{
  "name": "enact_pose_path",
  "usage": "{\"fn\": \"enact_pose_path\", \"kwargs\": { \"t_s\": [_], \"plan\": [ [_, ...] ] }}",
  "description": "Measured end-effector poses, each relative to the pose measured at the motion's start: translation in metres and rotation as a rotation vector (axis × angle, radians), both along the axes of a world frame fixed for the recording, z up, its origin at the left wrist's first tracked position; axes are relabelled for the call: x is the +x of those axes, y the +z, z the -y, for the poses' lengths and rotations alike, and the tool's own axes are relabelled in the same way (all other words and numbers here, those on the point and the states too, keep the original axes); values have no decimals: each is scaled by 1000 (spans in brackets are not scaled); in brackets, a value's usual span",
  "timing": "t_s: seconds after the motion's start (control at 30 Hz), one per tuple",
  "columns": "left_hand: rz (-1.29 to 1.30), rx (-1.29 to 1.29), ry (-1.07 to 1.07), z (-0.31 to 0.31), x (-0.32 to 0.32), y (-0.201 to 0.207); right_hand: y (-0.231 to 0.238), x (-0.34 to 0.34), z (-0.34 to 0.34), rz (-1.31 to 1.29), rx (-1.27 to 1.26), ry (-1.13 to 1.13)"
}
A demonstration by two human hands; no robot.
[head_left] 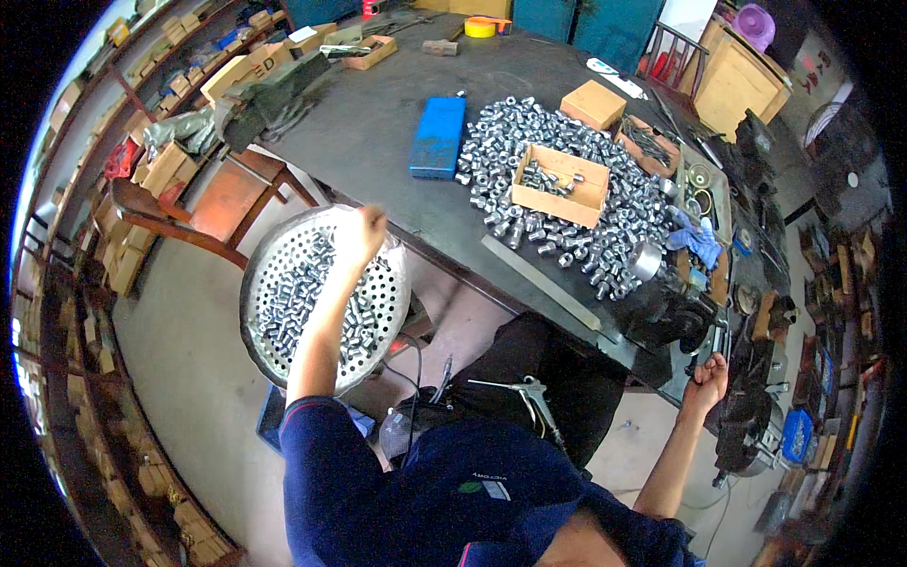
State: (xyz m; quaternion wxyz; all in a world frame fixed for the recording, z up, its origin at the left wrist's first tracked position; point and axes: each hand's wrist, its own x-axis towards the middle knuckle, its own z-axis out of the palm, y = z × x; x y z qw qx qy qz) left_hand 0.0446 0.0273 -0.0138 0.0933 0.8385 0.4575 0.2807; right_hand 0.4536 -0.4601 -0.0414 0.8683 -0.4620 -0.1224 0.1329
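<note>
My left hand is over the right part of a round perforated metal pan, its fingers curled closed. Whatever it may hold is too small to make out. Small shiny metal fittings lie heaped in the pan beneath my forearm. On the far right, my right hand is closed beside a dark bench machine, next to a short metal bar. What lies between those fingers cannot be told. A silver air blow gun rests across my lap.
A large pile of metal fittings covers the dark table, around an open cardboard box. A blue box, a flat metal bar and a blue rag lie nearby. A wooden chair stands left of the table.
</note>
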Motion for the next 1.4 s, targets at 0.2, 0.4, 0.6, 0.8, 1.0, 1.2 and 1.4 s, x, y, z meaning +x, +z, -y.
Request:
{"fn": "enact_pose_path", "kwargs": {
  "t_s": [0.2,0.4,0.6,0.8,1.0,1.2,1.4],
  "plan": [
    [-424,15,186,10,-33,-66,-5,5,-5,-36,-80,-103],
    [-512,83,110,7,-41,-76,0,-1,-11,-48,-56,-102],
    [-509,111,97,4,-33,-76,6,-5,-14,-99,-81,-136],
    [-14,-182,-89,9,-19,-36,8,-9,-11,-91,-42,-96],
    [624,-998,-637,90,102,51,13,-9,-18,-102,-98,-124],
    [759,-1313,-1048,138,217,64,21,-15,-20,-152,-114,-149],
    [788,-1326,-1061,144,250,54,16,-10,-18,-174,-112,-176]
  ]
}}
